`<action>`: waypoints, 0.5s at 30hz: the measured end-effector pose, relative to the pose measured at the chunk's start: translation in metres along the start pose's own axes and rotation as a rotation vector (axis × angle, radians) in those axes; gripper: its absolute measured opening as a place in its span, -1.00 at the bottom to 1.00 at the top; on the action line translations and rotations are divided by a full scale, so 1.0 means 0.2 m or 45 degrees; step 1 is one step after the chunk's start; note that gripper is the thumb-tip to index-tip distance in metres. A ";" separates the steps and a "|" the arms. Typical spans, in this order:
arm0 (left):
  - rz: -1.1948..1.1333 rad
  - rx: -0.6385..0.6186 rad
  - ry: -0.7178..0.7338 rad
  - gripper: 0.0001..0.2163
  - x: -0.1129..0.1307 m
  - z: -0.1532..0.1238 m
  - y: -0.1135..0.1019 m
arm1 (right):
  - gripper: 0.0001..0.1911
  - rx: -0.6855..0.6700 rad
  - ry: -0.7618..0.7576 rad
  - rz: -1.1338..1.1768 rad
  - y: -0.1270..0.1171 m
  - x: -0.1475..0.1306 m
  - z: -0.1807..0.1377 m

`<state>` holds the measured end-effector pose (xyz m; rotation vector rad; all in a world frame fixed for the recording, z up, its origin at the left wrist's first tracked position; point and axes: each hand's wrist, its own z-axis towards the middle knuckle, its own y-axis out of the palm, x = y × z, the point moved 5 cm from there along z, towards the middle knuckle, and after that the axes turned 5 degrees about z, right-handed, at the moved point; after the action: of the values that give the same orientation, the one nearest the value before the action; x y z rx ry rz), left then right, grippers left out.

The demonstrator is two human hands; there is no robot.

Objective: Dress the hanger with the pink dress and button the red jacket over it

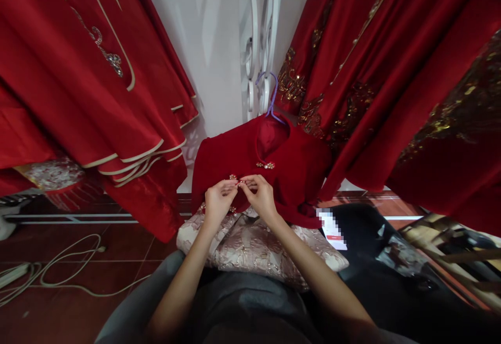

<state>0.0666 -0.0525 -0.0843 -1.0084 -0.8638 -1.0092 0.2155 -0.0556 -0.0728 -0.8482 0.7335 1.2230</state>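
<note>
A dark red velvet jacket [297, 166] on a purple hanger [272, 98] lies over my lap, its collar toward the wall. My left hand [217, 201] and my right hand [259, 193] meet at its front edge, both with fingers pinched on a small beaded button clasp [236, 179]. A second beaded clasp [266, 165] sits fastened just below the collar. Under the jacket a pale pink brocade garment [258, 250] rests on my knees.
Red satin gowns with gold trim hang at the left [97, 72] and with gold embroidery at the right [391, 72]. A white wall and white scrolled metalwork [260, 46] stand behind. White cables [66, 265] lie on the red tile floor at left. A paper tag [332, 229] hangs by the jacket.
</note>
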 end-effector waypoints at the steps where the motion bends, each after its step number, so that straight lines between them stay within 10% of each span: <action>1: 0.005 -0.011 0.007 -0.78 0.00 0.00 0.00 | -0.88 0.004 -0.005 -0.006 0.00 0.00 0.00; 15: 0.138 -0.148 -0.004 -0.77 0.03 -0.01 -0.02 | -0.82 -0.245 0.173 -0.010 -0.09 0.02 0.05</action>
<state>0.0641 -0.0566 -0.0779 -1.1431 -0.7514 -0.9741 0.2352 -0.0470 -0.0679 -1.1001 0.7285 1.2517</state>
